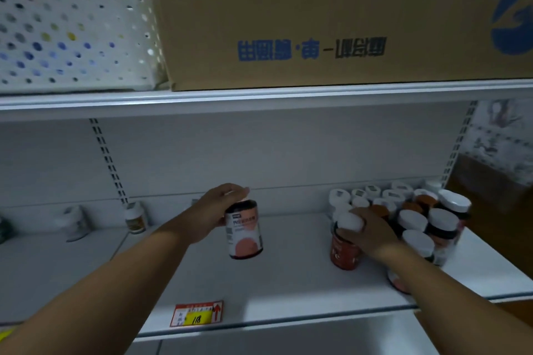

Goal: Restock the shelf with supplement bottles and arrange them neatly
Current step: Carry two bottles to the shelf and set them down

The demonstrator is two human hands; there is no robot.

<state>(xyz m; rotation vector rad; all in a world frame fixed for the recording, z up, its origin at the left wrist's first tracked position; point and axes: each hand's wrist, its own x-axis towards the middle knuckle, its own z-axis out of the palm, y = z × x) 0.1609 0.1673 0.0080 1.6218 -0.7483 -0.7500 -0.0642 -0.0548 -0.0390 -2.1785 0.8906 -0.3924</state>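
Held bottle [244, 229]: a round supplement bottle with a dark band at top and bottom and a white label bearing a pinkish disc and a barcode; it hangs tilted over the middle of the white shelf [288, 282], its base apart from the shelf.
Left hand [215, 212]: fingers curled over the cap and upper side of the held bottle, grasping it.
Red bottle [346, 248]: white cap, red-orange label, standing upright at the front left of the cluster.
Right hand [366, 230]: laid over the red bottle's cap and shoulder, fingers wrapped round it.
Bottle cluster [418, 210]: white-capped bottles packed tight at the shelf's right end, some dark-bodied, some orange; I count roughly fifteen caps, the back ones too blurred to be sure.
Far-left bottles: one small bottle with a yellowish label [135, 217] against the back panel, one pale blurred shape [75, 222] beside it.
Price tag [197, 313]: one, red and yellow, on the shelf's front edge.
Upper shelf: one cardboard box [317, 17], one white perforated basket [75, 32].
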